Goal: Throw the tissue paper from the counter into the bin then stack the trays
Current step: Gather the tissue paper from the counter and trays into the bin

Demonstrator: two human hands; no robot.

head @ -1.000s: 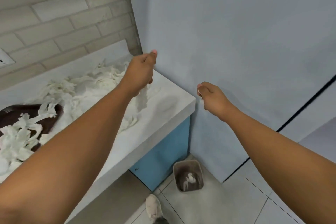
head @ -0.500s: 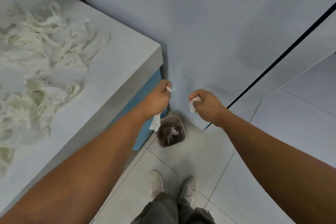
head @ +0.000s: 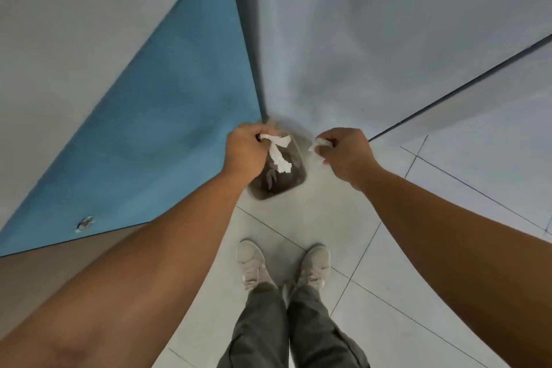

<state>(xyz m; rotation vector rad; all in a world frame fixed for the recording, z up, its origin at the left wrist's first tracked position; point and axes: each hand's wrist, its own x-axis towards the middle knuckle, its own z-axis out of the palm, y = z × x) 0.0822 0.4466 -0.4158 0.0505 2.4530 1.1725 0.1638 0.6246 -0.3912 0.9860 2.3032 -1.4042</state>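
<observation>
Two hands: both are seen from above, held out over the floor [head: 298,218]; the left hand [head: 248,152] is curled round a long white tissue strip [head: 277,155], and the right hand [head: 343,155] is pinched on a smaller tissue scrap [head: 319,146].
Tissue position: the strip is hung directly above the bin [head: 280,185]; the scrap appears just right of the bin's rim.
Bin: a small brown bin is stood in the floor's corner, where the blue cabinet panel [head: 167,134] meets the grey wall [head: 358,39]; white pieces are seen inside.
Handling: the tissue is judged very light, soft and easily torn; drifting is likely on release, so a low drop over the opening is advised; any part can be pinched.
Surroundings: pale shoes [head: 251,263] are planted near the bin; nothing is seen between hands and bin.
Not shown: the trays.
</observation>
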